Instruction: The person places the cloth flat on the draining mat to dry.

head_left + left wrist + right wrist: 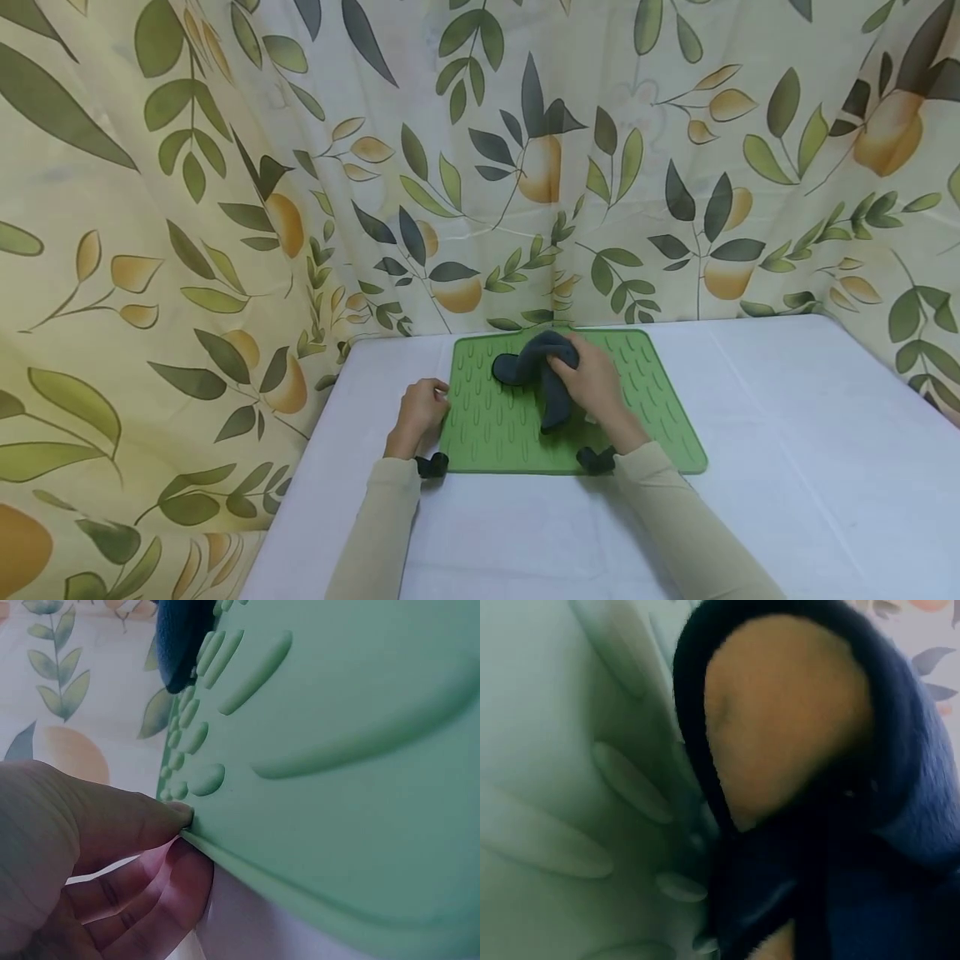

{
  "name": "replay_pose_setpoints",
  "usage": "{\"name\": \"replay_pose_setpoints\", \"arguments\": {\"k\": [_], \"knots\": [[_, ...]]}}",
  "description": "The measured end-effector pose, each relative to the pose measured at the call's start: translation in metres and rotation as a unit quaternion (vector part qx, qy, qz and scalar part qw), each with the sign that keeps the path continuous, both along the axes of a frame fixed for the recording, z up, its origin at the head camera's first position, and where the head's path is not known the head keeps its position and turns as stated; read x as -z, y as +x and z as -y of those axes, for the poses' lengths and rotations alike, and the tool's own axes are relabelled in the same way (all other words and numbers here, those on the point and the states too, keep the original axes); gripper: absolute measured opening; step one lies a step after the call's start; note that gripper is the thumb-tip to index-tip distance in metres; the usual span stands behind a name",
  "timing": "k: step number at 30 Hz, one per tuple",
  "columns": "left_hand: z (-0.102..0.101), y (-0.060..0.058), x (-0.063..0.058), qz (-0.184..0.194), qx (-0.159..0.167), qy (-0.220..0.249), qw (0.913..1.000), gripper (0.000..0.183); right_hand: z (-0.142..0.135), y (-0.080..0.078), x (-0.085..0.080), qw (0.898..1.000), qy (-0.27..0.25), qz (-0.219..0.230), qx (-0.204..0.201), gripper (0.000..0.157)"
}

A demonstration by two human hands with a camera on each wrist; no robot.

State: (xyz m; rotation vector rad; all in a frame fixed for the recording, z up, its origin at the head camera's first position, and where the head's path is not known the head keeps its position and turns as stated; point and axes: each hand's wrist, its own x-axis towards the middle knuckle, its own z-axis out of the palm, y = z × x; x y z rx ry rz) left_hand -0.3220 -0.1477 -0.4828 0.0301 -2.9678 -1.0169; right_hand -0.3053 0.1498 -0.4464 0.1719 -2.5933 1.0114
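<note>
A green mat [517, 450] with raised ridges, made of what looks like silicone, lies on the white table. My left hand [422, 412] pinches the mat's left edge. In the left wrist view the thumb [135, 825] is on top and curled fingers are underneath, the mat slightly lifted there. Over the mat's middle, my right hand [596, 379] grips a dark blue cloth [551, 354], bent into an arch with its ends hanging down to the mat. Close up in the right wrist view, the blue cloth [922, 772] is blurred and hides most of the hand.
White cloth covers the table [780, 433], which extends to both sides of the mat. A curtain [660, 167] with leaf and fruit print hangs behind and to the left. Black straps with small mounts [432, 465] sit at both wrists.
</note>
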Motion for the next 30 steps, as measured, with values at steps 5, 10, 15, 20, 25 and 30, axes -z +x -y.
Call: {"name": "replay_pose_setpoints", "arguments": {"k": [5,10,15,20,25,30], "knots": [[0.0,0.001,-0.001,0.01,-0.003,0.004,0.9999,0.031,-0.002,-0.001,0.005,0.997,0.045,0.051,-0.039,0.04],[0.0,0.001,-0.003,0.013,-0.005,0.001,0.9999,0.032,-0.006,-0.003,0.009,0.982,0.085,0.116,-0.12,0.049],[-0.002,0.002,-0.006,0.0,0.008,-0.002,1.0,0.034,-0.02,-0.006,0.004,0.961,0.068,0.18,-0.2,0.073],[-0.009,0.005,-0.014,-0.033,0.037,-0.018,0.9986,0.032,-0.051,-0.008,-0.009,0.959,0.009,0.193,-0.206,0.063],[-0.024,0.011,-0.021,-0.053,0.077,-0.031,0.9951,0.012,-0.081,-0.007,-0.014,0.966,0.043,0.175,-0.183,0.042],[-0.049,0.022,-0.024,-0.056,0.174,-0.048,0.982,0.009,-0.092,-0.008,-0.01,0.96,0.072,0.191,-0.192,0.03]]}}
